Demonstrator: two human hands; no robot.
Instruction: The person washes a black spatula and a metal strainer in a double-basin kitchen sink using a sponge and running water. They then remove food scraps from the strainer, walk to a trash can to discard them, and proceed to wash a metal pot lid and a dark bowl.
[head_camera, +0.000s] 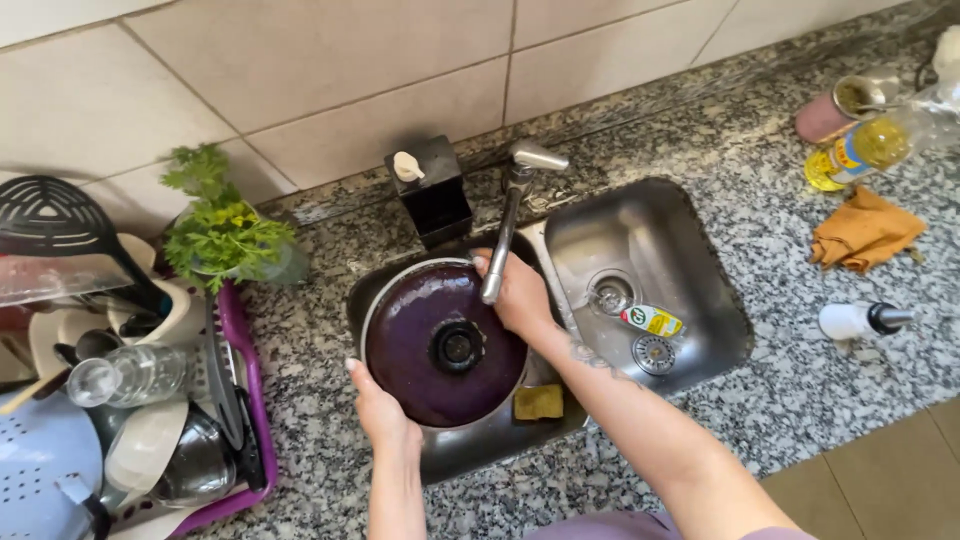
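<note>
Speckled granite counter, steel double sink. Round dark purple pot lid with black centre knob over left basin, under tap. Left hand, right hand: fingers clamped on opposite rim edges.

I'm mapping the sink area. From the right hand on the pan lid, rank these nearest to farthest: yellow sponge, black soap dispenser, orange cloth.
From the right hand:
1. Yellow sponge, just below it in the sink.
2. Black soap dispenser, behind the sink, up-left.
3. Orange cloth, far right on the counter.
</note>
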